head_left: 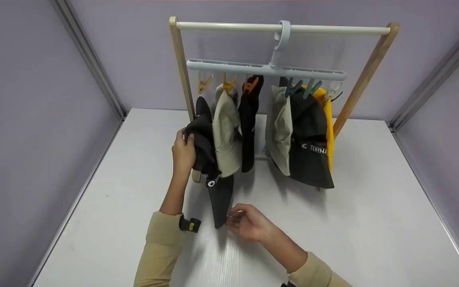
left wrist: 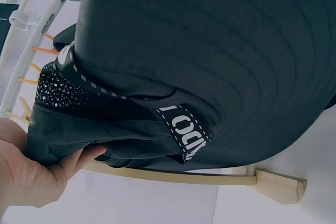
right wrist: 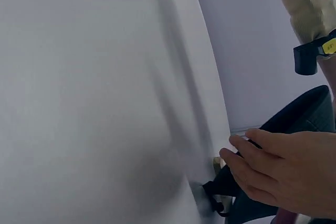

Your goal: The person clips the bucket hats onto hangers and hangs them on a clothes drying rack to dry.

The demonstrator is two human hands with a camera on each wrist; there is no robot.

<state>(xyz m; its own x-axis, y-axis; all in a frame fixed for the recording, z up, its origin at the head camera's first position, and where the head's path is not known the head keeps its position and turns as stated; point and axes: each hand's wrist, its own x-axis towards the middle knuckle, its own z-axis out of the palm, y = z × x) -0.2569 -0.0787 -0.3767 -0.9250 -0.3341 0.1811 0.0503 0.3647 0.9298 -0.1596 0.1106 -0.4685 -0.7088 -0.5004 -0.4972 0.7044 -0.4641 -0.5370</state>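
A black cap (head_left: 203, 145) with white lettering on its band and a star emblem hangs brim-down in my left hand (head_left: 183, 154), which grips its crown between thumb and fingers. The left wrist view shows the crown's folded cloth (left wrist: 79, 129) in that grip and the wide stitched brim (left wrist: 210, 40). Beside the brim's lower tip is my right hand (head_left: 251, 223), fingers loosely bent; whether they touch the brim I cannot tell. A yellow clip (head_left: 204, 84) without a hat hangs above the cap, from the left end of a light blue hanger (head_left: 253, 68).
Other hats hang from clips: a beige one (head_left: 227, 135), a black one (head_left: 248, 127), a second beige one (head_left: 280, 131), a black bucket hat (head_left: 311, 167) and a yellow one (head_left: 328, 135). The hanger hooks over a white rail (head_left: 229, 27) on wooden legs, standing on a white table (head_left: 110, 191).
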